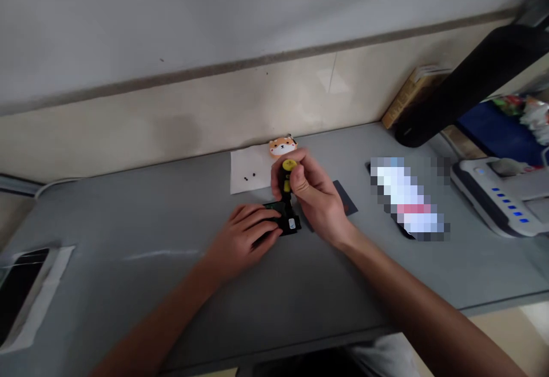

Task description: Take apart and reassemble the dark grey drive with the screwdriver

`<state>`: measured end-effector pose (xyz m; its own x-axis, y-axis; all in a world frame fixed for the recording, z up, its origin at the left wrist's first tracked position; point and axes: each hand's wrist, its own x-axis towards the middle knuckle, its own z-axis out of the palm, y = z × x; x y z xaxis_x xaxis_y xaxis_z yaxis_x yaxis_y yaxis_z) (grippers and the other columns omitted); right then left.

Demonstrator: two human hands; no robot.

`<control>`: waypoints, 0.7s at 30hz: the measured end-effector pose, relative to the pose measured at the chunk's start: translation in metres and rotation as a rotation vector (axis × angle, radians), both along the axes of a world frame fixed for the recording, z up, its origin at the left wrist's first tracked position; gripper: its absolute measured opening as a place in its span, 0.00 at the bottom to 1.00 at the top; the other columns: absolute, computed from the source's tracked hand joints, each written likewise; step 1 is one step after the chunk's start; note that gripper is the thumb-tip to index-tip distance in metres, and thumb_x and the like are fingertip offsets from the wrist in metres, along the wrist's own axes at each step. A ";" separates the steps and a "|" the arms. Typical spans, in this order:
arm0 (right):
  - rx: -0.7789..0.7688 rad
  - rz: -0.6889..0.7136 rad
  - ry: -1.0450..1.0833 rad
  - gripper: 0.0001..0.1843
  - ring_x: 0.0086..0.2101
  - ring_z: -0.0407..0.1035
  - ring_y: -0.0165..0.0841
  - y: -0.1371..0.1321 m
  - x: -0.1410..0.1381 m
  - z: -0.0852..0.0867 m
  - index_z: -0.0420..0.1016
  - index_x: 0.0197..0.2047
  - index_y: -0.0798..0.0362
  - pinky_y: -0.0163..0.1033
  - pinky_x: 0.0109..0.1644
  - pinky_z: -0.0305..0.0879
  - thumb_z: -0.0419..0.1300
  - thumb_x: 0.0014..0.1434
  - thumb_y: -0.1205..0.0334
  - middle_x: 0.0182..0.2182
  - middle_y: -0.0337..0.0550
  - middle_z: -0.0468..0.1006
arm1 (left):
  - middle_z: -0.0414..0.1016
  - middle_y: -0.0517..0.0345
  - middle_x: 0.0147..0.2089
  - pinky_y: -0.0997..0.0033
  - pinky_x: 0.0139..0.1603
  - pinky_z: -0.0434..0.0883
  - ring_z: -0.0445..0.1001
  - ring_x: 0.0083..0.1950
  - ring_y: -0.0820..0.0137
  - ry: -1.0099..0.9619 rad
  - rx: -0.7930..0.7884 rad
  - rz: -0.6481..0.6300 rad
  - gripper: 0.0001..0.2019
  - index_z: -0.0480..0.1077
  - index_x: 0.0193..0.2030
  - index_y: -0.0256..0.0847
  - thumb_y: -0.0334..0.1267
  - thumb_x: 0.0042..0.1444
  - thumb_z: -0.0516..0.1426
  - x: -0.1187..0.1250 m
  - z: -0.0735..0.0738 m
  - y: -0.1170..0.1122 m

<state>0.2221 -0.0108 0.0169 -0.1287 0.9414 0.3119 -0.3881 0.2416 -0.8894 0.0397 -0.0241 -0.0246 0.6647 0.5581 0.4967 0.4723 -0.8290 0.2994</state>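
A small black electronic device [283, 229] with a white label and a bit of green circuit board lies flat on the desk. Fingers of my left hand [247, 233] rest over its left side and hold it down. My right hand [318, 194] is closed around a black and yellow screwdriver [288, 175]. The screwdriver stands roughly upright, its lower end over the device's upper right part; I cannot tell whether the tip touches a screw. Just behind, a white sheet of paper [239, 170] carries a few tiny black pieces [246, 179], possibly screws.
A dog-face item [283, 147] lies on the paper's far edge. Right of my hand are a dark flat card [345, 199], a pixelated phone-like object [407, 199] and a white power strip [484, 194]. A black cylinder [467, 85] leans at back right. A dark flat object [21, 285] lies far left.
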 end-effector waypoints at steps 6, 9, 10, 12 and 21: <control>-0.027 0.071 -0.059 0.22 0.31 0.65 0.33 0.000 0.007 0.002 0.69 0.42 0.49 0.40 0.36 0.68 0.46 0.71 0.40 0.30 0.40 0.67 | 0.84 0.57 0.44 0.63 0.51 0.73 0.79 0.48 0.67 0.028 0.011 -0.004 0.11 0.77 0.39 0.42 0.35 0.71 0.54 -0.001 0.001 0.000; -0.019 0.012 -0.069 0.21 0.27 0.60 0.31 -0.001 0.007 0.000 0.65 0.43 0.47 0.39 0.32 0.64 0.47 0.70 0.38 0.26 0.36 0.62 | 0.84 0.57 0.46 0.63 0.52 0.71 0.78 0.49 0.67 0.027 0.028 -0.016 0.10 0.77 0.39 0.42 0.36 0.71 0.55 -0.003 0.001 0.000; -0.029 -0.010 -0.063 0.20 0.25 0.58 0.31 0.000 0.007 -0.001 0.63 0.42 0.46 0.38 0.31 0.62 0.48 0.70 0.38 0.26 0.35 0.60 | 0.84 0.57 0.46 0.63 0.53 0.71 0.78 0.49 0.67 0.027 0.028 -0.020 0.10 0.77 0.39 0.41 0.36 0.71 0.55 -0.003 0.001 0.000; -0.051 -0.026 -0.040 0.19 0.24 0.56 0.30 0.001 0.007 -0.002 0.59 0.39 0.46 0.38 0.30 0.61 0.49 0.70 0.39 0.25 0.34 0.59 | 0.84 0.57 0.47 0.64 0.53 0.71 0.77 0.50 0.67 0.025 0.027 -0.024 0.11 0.77 0.39 0.41 0.37 0.71 0.55 -0.004 0.001 0.000; -0.108 -0.006 -0.120 0.28 0.25 0.57 0.32 0.008 0.012 0.011 0.59 0.33 0.47 0.41 0.29 0.64 0.38 0.69 0.33 0.25 0.38 0.58 | 0.84 0.56 0.45 0.64 0.52 0.71 0.77 0.49 0.67 -0.009 0.047 -0.041 0.10 0.76 0.40 0.41 0.37 0.72 0.55 -0.003 0.001 0.001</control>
<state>0.2337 -0.0026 0.0278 -0.1529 0.9695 0.1915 -0.2760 0.1441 -0.9503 0.0367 -0.0234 -0.0235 0.6816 0.5068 0.5277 0.4355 -0.8606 0.2640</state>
